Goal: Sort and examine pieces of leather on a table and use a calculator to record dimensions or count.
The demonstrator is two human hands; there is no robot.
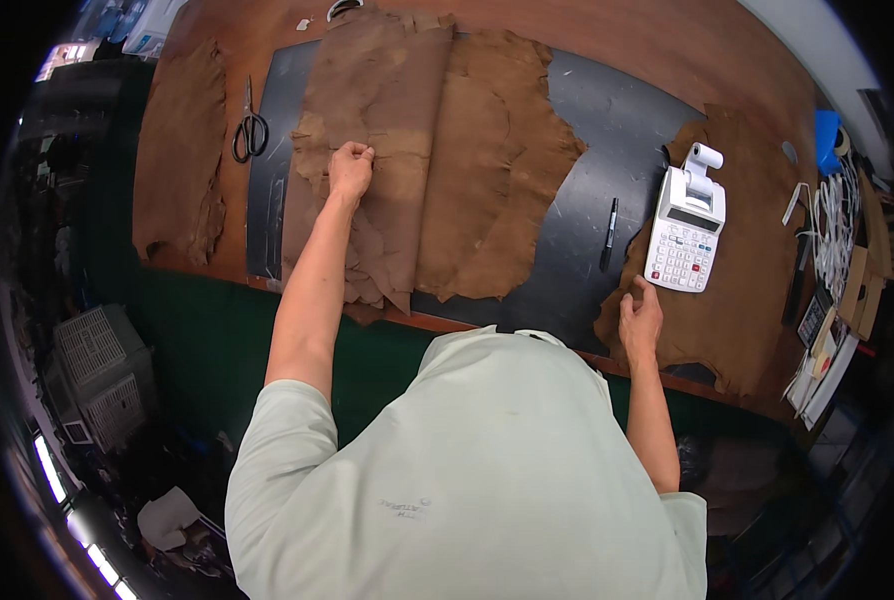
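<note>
My left hand (pixel 351 172) is over a stack of folded brown leather (pixel 392 90), its fingers curled together. Whatever sits between those fingertips is too small to make out. A wider brown leather hide (pixel 492 170) with a ragged edge lies just right of the stack. My right hand (pixel 640 322) rests low at the near edge of another brown hide (pixel 732 330), fingers loosely bent and apart, holding nothing. Just above it stands a white printing calculator (pixel 685 225) with a paper roll on top. Left of the calculator lies a black marker pen (pixel 610 235).
Black-handled scissors (pixel 250 135) and a further brown leather piece (pixel 182 160) lie at the left of the wooden table (pixel 627 50). A dark cutting mat (pixel 592 100) is under the hides. White cords (pixel 835 220) and cardboard strips crowd the right edge. A grey plastic crate (pixel 102 375) stands lower left.
</note>
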